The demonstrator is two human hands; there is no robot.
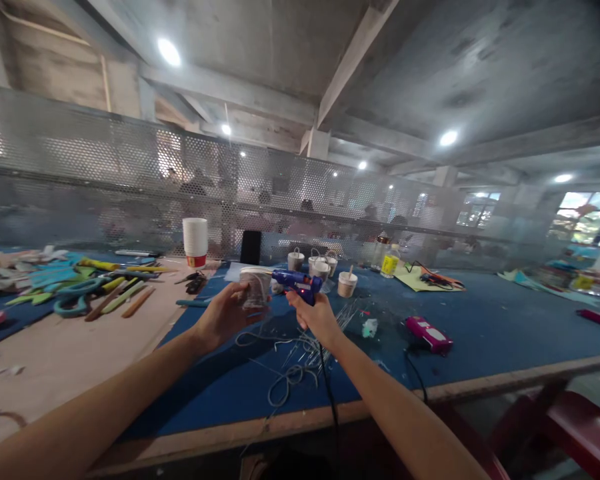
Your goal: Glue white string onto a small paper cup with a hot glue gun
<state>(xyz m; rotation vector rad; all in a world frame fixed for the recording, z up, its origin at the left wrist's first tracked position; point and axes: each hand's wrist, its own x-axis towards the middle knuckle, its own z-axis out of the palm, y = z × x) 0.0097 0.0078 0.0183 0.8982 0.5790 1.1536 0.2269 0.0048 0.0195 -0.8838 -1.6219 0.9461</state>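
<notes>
My left hand is closed around a small cup wrapped in grey cord, holding it above the blue table mat. In my right hand is a blue hot glue gun, with its nozzle pointing left at the cup's upper edge. Its black cable drops past the table's front edge. Beneath my hands lie loose grey cord and a scatter of thin, clear strands. Several cups with cord handles stand just behind the glue gun.
Left are stacked paper cups, scissors and wooden-handled tools. A dark phone leans against the perforated metal screen. Right are a yellow-labelled bottle, a magenta device and a red stool.
</notes>
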